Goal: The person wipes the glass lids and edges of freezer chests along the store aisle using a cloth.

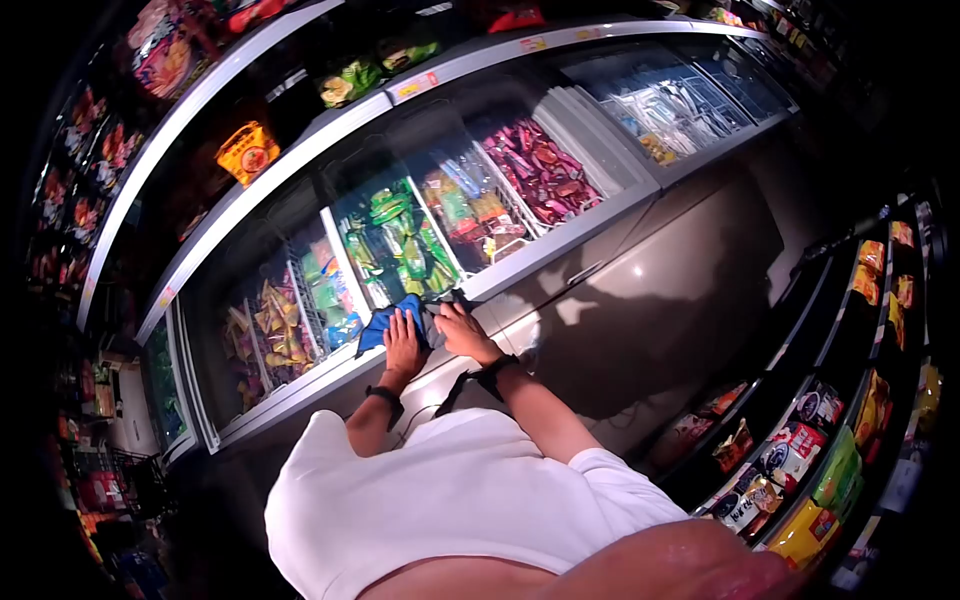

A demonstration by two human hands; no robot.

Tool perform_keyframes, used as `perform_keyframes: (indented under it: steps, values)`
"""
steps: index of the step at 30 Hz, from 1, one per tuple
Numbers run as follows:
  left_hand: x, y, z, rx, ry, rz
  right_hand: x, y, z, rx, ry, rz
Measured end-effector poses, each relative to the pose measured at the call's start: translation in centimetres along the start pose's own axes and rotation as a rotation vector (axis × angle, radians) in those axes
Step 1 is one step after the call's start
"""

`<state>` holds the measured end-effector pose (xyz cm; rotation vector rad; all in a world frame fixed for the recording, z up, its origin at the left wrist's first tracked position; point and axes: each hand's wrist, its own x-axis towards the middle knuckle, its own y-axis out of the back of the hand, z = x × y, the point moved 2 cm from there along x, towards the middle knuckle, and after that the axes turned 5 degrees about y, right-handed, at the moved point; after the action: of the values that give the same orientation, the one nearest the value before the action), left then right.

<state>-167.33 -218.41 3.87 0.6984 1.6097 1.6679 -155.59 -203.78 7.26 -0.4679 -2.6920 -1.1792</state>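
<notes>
A blue and dark grey piece that looks like folded cloth (378,328) lies on the front rim of a chest freezer (520,275). My left hand (403,345) rests flat on its blue part, fingers stretched out. Just to the right, my right hand (462,332) has its fingers curled at the grey part and appears to grip it. Something small and dark shows at these fingertips, too small to make out. Both wrists wear dark bands. Behind the hands, green ice-cream packs (405,240) show through the glass.
Other freezer sections hold yellow-wrapped cones (280,320) and dark pink packs (540,170). Above the freezer runs a shelf edge (300,130) with an orange snack bag (247,152). To my right stands a snack rack (790,455). A dark strap hangs near my right wrist.
</notes>
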Motion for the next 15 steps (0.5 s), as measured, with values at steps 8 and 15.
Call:
perform_keyframes:
  steps: [8,15]
  values:
    - [11.4,-0.5,15.8,0.034,-0.123,-0.018,-3.3,11.7,10.6,-0.124,-0.062,-0.011]
    - [22.5,-2.2,33.6,-0.192,-0.375,0.166,-8.2,27.1,23.4,-0.169,-0.172,0.075]
